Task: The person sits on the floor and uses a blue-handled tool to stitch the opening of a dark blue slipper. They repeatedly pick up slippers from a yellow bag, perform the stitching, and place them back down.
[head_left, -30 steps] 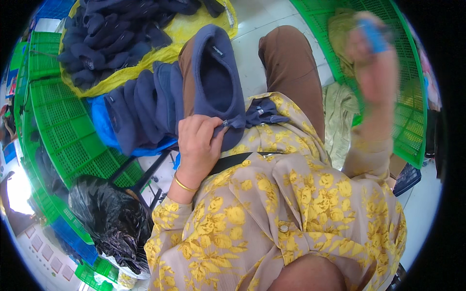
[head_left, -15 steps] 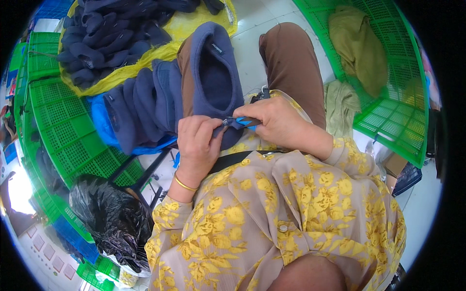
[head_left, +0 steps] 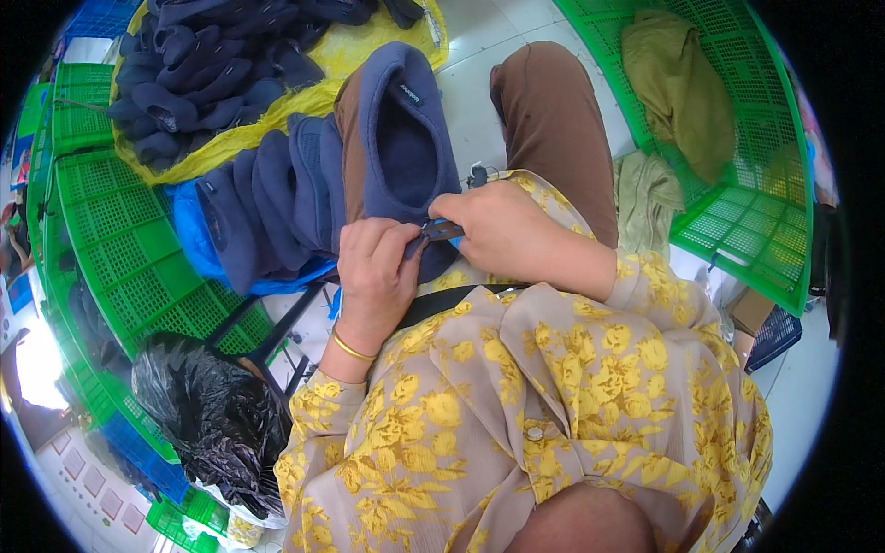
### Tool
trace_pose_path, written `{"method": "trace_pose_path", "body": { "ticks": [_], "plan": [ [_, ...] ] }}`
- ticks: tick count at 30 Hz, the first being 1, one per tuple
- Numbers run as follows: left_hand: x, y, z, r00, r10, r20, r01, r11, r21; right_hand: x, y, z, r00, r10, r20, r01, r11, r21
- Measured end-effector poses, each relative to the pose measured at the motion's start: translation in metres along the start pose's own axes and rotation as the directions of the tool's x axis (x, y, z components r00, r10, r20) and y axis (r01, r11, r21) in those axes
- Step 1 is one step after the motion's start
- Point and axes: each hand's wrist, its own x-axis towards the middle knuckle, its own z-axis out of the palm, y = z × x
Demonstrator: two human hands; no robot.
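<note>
A navy slipper (head_left: 410, 157) lies on my left thigh with its opening up. My left hand (head_left: 373, 267), a gold bangle on its wrist, pinches the slipper's near end between thumb and fingers. In my right hand (head_left: 507, 230) is a black-and-blue hand tool (head_left: 446, 230), like small pliers or snips; its tip meets the slipper's edge at my left fingertips. What lies between the tip and those fingers is too small to make out. Several navy slippers (head_left: 267, 198) stand in a row on blue plastic to the left of my thigh.
A yellow sack (head_left: 355, 69) with a heap of navy slippers (head_left: 203, 78) lies ahead on the left. Green crates (head_left: 115, 221) line the left side; another green crate (head_left: 761, 83) holds olive cloth (head_left: 682, 97) on the right. A black plastic bag (head_left: 212, 415) sits near my left elbow.
My right hand and the tool have shifted slightly left, toward my left fingers. The slipper has tilted a little; my left hand keeps its pinch.
</note>
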Motion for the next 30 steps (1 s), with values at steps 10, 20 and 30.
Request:
{"method": "trace_pose_path", "body": {
  "ticks": [10, 20, 30],
  "plan": [
    [-0.013, 0.005, -0.003, 0.995, -0.067, -0.075, 0.067, 0.998, -0.007, 0.005, 0.022, 0.001, 0.995, -0.082, -0.063, 0.098, 0.945, 0.313],
    [-0.019, 0.002, 0.003, 0.988, -0.064, -0.141, 0.062, 0.998, -0.020, 0.014, 0.024, 0.012, 0.978, -0.197, -0.070, 0.208, 0.952, 0.223],
    [-0.025, 0.005, 0.004, 0.980, 0.073, -0.187, -0.045, 0.988, 0.147, 0.019, 0.000, 0.012, 0.945, -0.327, -0.019, 0.325, 0.943, -0.066]
  ]
}}
